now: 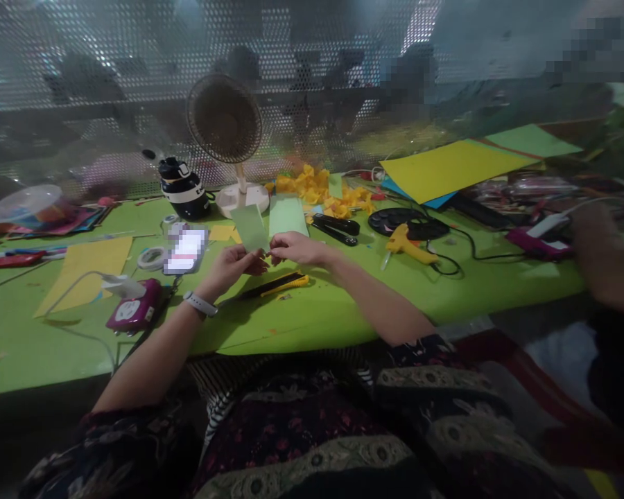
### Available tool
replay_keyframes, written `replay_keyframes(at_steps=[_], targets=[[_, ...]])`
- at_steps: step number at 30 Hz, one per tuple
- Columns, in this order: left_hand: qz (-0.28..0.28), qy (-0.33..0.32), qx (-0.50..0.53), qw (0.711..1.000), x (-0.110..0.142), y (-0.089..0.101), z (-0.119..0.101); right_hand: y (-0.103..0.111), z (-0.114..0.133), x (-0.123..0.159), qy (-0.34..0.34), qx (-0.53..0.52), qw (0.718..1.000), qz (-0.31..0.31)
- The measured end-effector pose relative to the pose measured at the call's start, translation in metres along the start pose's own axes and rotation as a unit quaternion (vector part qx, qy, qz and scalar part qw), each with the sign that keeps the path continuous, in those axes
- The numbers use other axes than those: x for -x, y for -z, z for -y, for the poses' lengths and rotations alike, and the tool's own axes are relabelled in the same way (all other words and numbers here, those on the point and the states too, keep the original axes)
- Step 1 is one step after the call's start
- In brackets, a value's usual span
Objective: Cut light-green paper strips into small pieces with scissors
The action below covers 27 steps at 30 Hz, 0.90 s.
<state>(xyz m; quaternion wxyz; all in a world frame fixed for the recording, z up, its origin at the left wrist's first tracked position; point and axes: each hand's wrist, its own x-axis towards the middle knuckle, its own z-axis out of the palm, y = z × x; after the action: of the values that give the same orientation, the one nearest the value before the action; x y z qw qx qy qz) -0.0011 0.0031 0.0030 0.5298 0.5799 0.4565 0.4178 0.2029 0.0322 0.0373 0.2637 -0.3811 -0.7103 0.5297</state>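
Observation:
A small pale green sheet of paper (248, 225) stands tilted between my hands, pinched in my left hand (235, 265). My right hand (295, 248) is closed at the paper's lower right corner, fingertips almost meeting those of the left; whether it grips the paper too, I cannot make out. Just behind the right hand lies a stack of light green paper (287, 213). Below both hands a yellow and black box cutter (275, 285) rests on the green tabletop (312, 326). A black stapler (335, 227) sits to the right of the stack.
Yellow paper flowers (312, 186) are heaped behind the stack, beside a small fan (224, 119) and a dark bottle (183, 190). A yellow glue gun (412, 246) lies right. Left are a lit phone (186, 251), a tape roll (152, 258) and a purple power strip (134, 306). Another person's arm (611, 256) reaches in at right.

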Motion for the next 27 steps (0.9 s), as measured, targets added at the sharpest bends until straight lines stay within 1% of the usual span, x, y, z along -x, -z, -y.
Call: replay_keyframes(at_steps=[2,6,11,17,22,27], targets=[[-0.002,0.002,-0.003,1.0,-0.0001,0.0004,-0.0004,0.0008,0.0006,-0.0001,-0.006,0.0,1.0,-0.003],[-0.002,0.007,-0.006,1.0,0.0008,0.0006,-0.0028,0.0015,0.0021,0.0012,0.007,0.007,1.0,-0.014],[0.014,0.013,0.002,1.0,0.0012,0.0012,-0.0024,0.0023,0.0024,0.0017,0.009,0.035,0.999,0.004],[0.01,0.02,-0.001,1.0,-0.0013,0.0054,0.0017,0.0016,-0.0005,0.0,0.036,0.04,0.999,-0.001],[0.014,0.03,0.003,0.999,-0.0023,0.0072,0.0027,0.0002,-0.0035,-0.0012,0.043,0.036,0.998,-0.002],[0.012,0.032,0.016,0.999,-0.0037,0.0088,0.0014,0.0008,-0.0001,0.0012,0.032,0.034,0.999,-0.006]])
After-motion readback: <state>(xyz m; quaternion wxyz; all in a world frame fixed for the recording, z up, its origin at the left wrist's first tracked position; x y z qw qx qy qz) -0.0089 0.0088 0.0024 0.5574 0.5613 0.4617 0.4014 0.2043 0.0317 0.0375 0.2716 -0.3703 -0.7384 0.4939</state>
